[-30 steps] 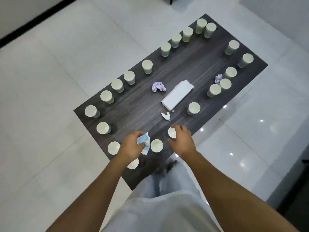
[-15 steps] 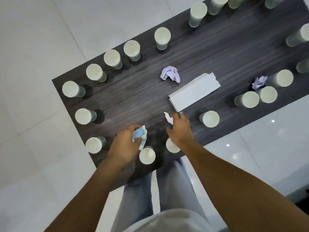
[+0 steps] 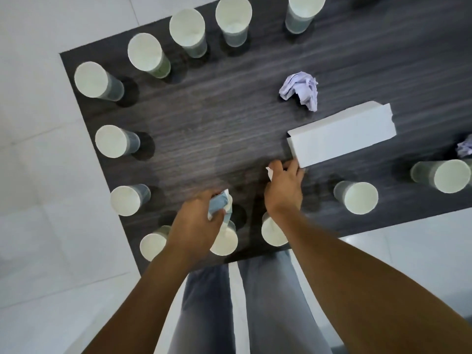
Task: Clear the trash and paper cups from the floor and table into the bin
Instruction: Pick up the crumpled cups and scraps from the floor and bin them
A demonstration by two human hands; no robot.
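My left hand [image 3: 195, 221] grips a crumpled blue-and-white paper [image 3: 219, 203] above the near edge of the dark wooden table [image 3: 204, 129]. My right hand [image 3: 283, 186] curls its fingers round a small white scrap [image 3: 269, 172], right beside the near end of a white box [image 3: 342, 134]. A crumpled lilac paper ball [image 3: 301, 89] lies beyond the box. Another lilac wad [image 3: 464, 149] shows at the right edge. Several white paper cups ring the table, among them one [image 3: 357, 196] right of my right hand and one [image 3: 224, 238] partly under my left hand.
More cups stand along the left side [image 3: 116, 141] and far edge [image 3: 189, 29]. Pale tiled floor [image 3: 38, 226] surrounds the low table. My legs in grey trousers [image 3: 255, 302] stand against the near table edge. No bin is in view.
The view has dropped closer to the table. My right hand has reached forward from the near cup to the small white scrap and closed on it. My left hand keeps its blue paper.
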